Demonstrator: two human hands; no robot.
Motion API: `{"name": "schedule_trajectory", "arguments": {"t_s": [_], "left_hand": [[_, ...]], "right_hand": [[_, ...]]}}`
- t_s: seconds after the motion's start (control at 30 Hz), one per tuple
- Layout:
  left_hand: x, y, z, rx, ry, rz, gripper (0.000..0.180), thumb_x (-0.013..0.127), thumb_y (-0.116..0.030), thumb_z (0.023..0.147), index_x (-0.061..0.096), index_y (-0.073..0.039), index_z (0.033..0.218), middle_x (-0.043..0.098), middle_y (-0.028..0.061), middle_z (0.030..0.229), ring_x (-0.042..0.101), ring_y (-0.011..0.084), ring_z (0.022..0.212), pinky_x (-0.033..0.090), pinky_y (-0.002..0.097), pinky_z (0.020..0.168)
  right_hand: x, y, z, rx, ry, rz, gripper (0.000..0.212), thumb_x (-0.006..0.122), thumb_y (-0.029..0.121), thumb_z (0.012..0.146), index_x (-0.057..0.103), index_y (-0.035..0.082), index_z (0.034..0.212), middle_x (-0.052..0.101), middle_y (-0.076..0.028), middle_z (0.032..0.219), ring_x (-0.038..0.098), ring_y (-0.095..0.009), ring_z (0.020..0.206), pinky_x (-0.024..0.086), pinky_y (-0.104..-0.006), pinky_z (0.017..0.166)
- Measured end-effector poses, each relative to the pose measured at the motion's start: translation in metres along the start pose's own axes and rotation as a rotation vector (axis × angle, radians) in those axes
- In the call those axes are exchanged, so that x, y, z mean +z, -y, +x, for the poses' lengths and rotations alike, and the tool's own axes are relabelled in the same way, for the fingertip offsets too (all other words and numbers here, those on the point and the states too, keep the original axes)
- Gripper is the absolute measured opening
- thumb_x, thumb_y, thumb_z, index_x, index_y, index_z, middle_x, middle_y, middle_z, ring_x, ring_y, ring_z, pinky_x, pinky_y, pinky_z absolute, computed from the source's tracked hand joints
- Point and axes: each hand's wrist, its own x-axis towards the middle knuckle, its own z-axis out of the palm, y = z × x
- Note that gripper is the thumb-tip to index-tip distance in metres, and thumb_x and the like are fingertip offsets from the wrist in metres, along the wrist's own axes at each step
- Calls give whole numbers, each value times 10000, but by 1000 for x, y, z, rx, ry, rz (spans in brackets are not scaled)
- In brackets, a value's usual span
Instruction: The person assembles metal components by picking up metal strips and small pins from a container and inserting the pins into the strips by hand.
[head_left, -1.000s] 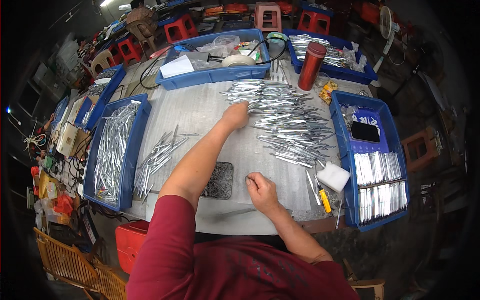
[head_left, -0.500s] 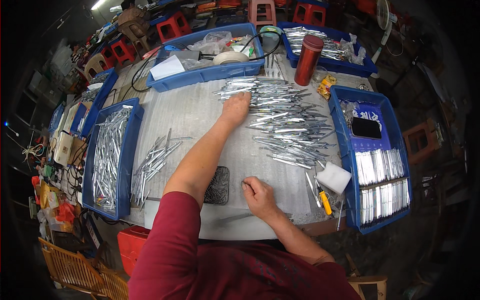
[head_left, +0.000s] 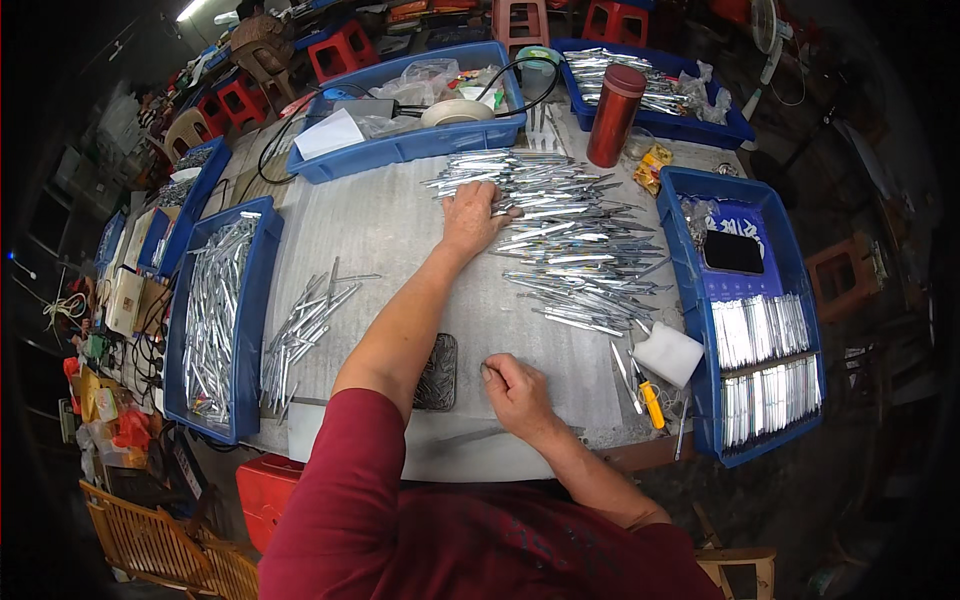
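My left hand (head_left: 472, 218) reaches over the left edge of a broad heap of slim, silvery, pointed metal pieces (head_left: 575, 240). Its fingers are spread on the heap, thumb held apart toward the right. Closer to me, my right hand (head_left: 520, 395) hovers over or rests on the table, curled, with thumb and forefinger pinched together; a small dark spot shows at the tips, too small to name. Between my left forearm and right hand lies a dark square tray (head_left: 437, 375) of small, thin dark pieces, partly covered by the forearm.
Loose metal strips (head_left: 312, 325) lie beside a blue bin of strips (head_left: 222, 310) at left. On the right, a blue bin (head_left: 710, 400) holds stacked rows and a phone (head_left: 733, 254). A white block (head_left: 668, 353), yellow-handled tool (head_left: 651, 404) and red flask (head_left: 616, 115) stand nearby.
My left hand has opened its fingers over the heap, with the thumb now stretched to the right. My right hand stays where it was, still pinched.
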Motion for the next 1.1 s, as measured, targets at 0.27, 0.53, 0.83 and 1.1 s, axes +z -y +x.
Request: {"name": "schedule_trajectory", "arguments": {"t_s": [0.27,0.53,0.83,1.1], "left_hand": [[-8,-1,2,-47,45,-81,494,696,-454,617,539,-89,910,543,58,916,478,225,924,328,393,815],[-18,16,2,-33,-118,-206,385,650,-364,705,547,-29,864,564,124,846,531,269,802,407,357,714],[-66,45,-38,-202,-177,-363,135,583,-128,746,547,-22,821,557,106,748,530,214,685,429,326,643],[-134,60,-131,-288,-139,-465,125,591,-91,741,549,-26,839,531,29,681,483,104,625,413,249,589]], "right_hand": [[-1,2,0,3,9,-13,73,545,72,780,528,8,810,549,-132,627,547,-261,546,427,-330,506],[-2,4,0,26,31,5,51,532,46,773,507,17,807,553,-148,644,558,-308,592,430,-368,521],[-2,4,0,66,23,11,60,535,55,775,517,13,814,554,-158,651,561,-302,594,431,-353,520],[1,-1,-5,182,36,68,91,538,69,787,547,-2,844,556,-132,641,545,-193,548,427,-292,522]]}}
